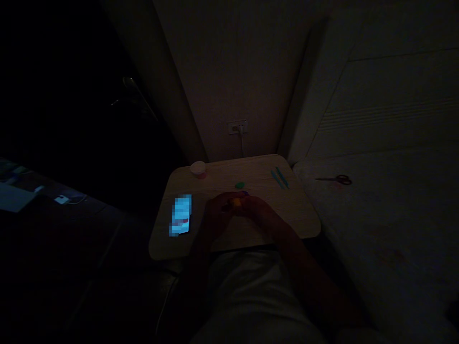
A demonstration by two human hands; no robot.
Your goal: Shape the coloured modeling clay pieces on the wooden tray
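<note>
Left hand point(217, 210) and right hand point(258, 210) together, closed on an orange piece point(236, 202) above the bench point(301, 222) — finger detail hidden in shadow. Probable faults: uneven pressure could misshape the orange piece, if soft; dim light could let a knuckle knock the green piece point(240, 185) just beyond.

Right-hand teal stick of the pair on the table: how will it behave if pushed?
The right-hand stick looks straight, so it's probably stiff. It's slim, so likely light. Pushed left, it may nudge the neighbouring stick lying close beside it; too dark to judge rolling.
</note>
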